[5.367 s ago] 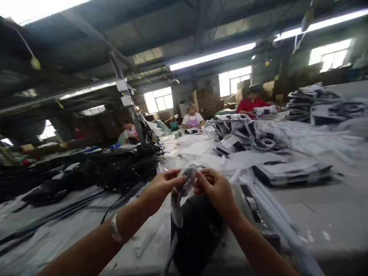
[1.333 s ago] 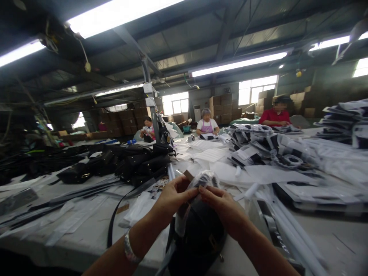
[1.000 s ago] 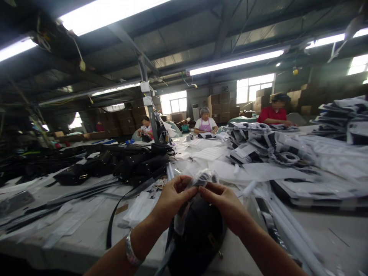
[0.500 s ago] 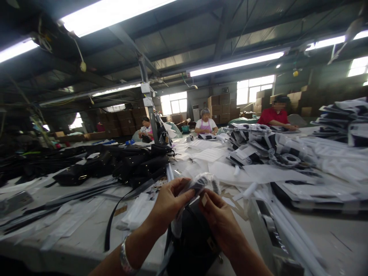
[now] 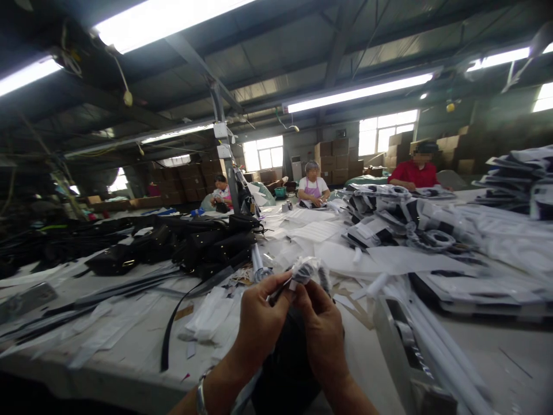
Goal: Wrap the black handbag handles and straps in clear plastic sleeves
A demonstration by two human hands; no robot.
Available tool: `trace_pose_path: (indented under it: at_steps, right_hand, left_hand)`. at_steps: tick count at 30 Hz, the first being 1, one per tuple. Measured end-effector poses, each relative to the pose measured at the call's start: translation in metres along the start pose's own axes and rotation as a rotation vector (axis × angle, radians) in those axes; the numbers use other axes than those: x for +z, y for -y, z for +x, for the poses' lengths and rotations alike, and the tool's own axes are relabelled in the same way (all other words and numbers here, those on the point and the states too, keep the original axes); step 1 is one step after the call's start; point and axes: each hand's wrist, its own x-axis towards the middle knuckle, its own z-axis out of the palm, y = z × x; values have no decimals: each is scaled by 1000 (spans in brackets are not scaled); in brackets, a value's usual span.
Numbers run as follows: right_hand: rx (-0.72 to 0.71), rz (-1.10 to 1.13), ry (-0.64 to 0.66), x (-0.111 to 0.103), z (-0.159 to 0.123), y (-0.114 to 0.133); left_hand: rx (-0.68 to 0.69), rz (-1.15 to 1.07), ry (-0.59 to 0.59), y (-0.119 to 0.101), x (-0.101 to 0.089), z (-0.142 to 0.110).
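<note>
A black bag point(image 5: 285, 369) stands on the table in front of me, its lower part below and between my forearms. Its handle point(image 5: 310, 268) arches up, wrapped in clear plastic film. My left hand point(image 5: 261, 314) is closed, thumb and fingers pinching the near left side of the wrapped handle. My right hand point(image 5: 322, 325) is closed too, its fingertips against the handle at a small whitish piece of tape point(image 5: 294, 285). The fingertips of both hands nearly meet there. My hands hide much of the bag.
A metal tape dispenser point(image 5: 404, 340) stands at my right beside long white tubes point(image 5: 449, 346). Black bags point(image 5: 216, 245) lie piled at left, near black straps point(image 5: 116, 294). Plastic-wrapped pieces point(image 5: 380, 207) heap up at right. Co-workers sit across the table.
My right hand has moved left and up to the wrapped handle, bringing the small piece of tape against it. My left hand has shifted slightly and still grips the handle.
</note>
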Motion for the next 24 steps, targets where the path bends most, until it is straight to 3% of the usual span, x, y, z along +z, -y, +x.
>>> trace_pose_path:
  at_steps: [12, 16, 24]
  right_hand:
    - [35, 84, 52, 5, -7, 11]
    - [41, 103, 88, 2, -8, 13]
    - [52, 88, -34, 10, -8, 11]
  left_hand:
    - [36, 34, 17, 1, -9, -4]
    - [156, 113, 20, -1, -15, -1]
    - [191, 280, -92, -3, -14, -7]
